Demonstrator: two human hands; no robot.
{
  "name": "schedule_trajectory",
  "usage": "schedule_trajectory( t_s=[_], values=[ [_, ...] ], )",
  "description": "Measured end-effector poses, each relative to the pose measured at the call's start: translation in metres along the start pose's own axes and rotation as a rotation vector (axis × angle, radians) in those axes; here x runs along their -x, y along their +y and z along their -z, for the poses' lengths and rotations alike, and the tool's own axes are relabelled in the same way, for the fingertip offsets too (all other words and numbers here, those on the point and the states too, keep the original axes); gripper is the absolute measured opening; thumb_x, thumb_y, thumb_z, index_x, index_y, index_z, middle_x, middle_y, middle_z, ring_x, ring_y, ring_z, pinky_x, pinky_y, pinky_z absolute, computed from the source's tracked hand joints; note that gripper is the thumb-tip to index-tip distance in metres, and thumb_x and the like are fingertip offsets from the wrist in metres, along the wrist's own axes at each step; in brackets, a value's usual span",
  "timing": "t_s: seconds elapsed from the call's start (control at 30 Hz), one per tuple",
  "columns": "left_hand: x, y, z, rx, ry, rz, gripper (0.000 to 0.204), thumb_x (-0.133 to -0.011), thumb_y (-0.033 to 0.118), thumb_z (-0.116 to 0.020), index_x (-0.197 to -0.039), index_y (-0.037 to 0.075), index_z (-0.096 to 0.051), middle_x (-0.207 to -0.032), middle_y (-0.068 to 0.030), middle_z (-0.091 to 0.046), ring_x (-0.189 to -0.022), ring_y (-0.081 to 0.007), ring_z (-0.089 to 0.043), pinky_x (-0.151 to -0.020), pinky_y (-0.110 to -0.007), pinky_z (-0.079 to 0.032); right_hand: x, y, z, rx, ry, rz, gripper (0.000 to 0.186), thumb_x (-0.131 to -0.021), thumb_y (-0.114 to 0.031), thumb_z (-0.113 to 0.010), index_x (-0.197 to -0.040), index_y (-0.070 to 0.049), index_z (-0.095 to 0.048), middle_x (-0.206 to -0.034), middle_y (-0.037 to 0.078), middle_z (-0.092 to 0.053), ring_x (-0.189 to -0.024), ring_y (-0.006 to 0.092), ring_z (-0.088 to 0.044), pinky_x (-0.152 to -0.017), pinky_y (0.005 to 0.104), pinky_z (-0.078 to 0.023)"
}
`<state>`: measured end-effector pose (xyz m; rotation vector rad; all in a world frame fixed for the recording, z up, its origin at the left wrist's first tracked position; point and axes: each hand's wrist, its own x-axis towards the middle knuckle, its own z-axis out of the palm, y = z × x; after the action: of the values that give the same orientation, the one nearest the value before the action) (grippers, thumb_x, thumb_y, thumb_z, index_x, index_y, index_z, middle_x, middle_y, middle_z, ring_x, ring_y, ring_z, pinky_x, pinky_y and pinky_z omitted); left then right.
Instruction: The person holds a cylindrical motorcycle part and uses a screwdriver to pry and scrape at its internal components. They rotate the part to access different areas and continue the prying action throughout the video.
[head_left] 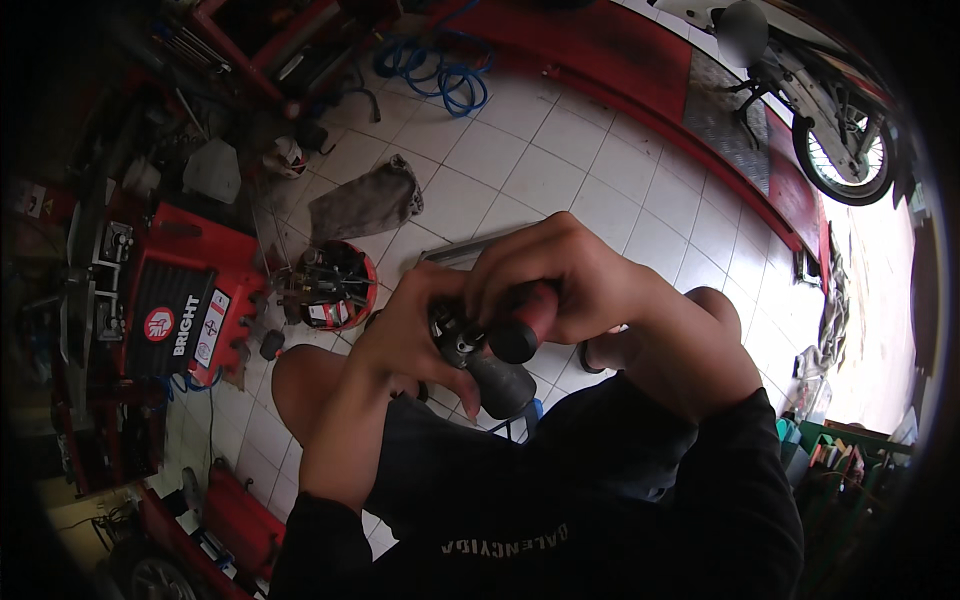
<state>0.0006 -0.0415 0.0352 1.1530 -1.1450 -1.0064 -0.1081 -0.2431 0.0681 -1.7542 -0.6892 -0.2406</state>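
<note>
My left hand (420, 335) is closed around a dark metal cylindrical part (501, 386) with silver fittings (462, 338) at its upper end, held over my lap. Just above and right of it, my right hand (560, 260) is closed on a red tool handle (530, 312) with a black round end pointing toward me, its fingertips near or on the fittings. The far end of that tool is hidden by my fingers. Behind my hands a grey metal bar (470, 247) lies low, partly covered by them.
A red bucket of tools (353, 265) and a grey stained cloth (360, 205) lie ahead-left on white tiles. A red machine (240, 250) and tool carts (280, 40) line the left, with coiled blue hose (430, 70) beyond. A red lift platform (620, 70) carries a motorcycle (840, 140).
</note>
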Motion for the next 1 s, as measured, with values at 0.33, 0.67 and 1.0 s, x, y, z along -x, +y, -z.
schedule_trajectory(
  t_s=[0.33,0.67,1.0],
  values=[
    [-0.001,-0.003,-0.001,0.028,-0.016,-0.01,0.061,-0.035,0.022,-0.104,-0.083,0.003,-0.069,-0.081,-0.0033,-0.072,-0.078,-0.0104,-0.07,-0.071,-0.026,-0.053,0.0,-0.004,0.002,0.02,-0.028,-0.004,0.026,-0.066,-0.005,-0.08,-0.09,0.0,-0.07,-0.093,0.014,-0.072,-0.085,0.0323,-0.07,-0.076,0.0388,-0.056],
    [0.0,-0.001,-0.003,0.02,0.008,0.026,0.069,-0.036,0.024,-0.104,-0.091,0.0,-0.07,-0.086,-0.0055,-0.073,-0.082,-0.0111,-0.07,-0.076,-0.027,-0.053,0.0,-0.008,0.007,0.021,-0.002,-0.02,0.026,-0.071,-0.01,-0.082,-0.093,0.0,-0.072,-0.097,0.015,-0.073,-0.087,0.0303,-0.071,-0.078,0.0376,-0.056],
    [-0.003,-0.01,0.013,0.086,0.018,-0.142,0.085,-0.04,0.033,-0.105,-0.108,-0.001,-0.066,-0.09,-0.0069,-0.07,-0.082,-0.0127,-0.068,-0.075,-0.026,-0.053,0.03,0.048,0.064,-0.569,0.719,-0.754,0.039,-0.092,-0.035,-0.076,-0.102,-0.004,-0.054,-0.086,0.012,-0.066,-0.07,0.0216,-0.065,-0.066,0.0357,-0.053]
  ],
)
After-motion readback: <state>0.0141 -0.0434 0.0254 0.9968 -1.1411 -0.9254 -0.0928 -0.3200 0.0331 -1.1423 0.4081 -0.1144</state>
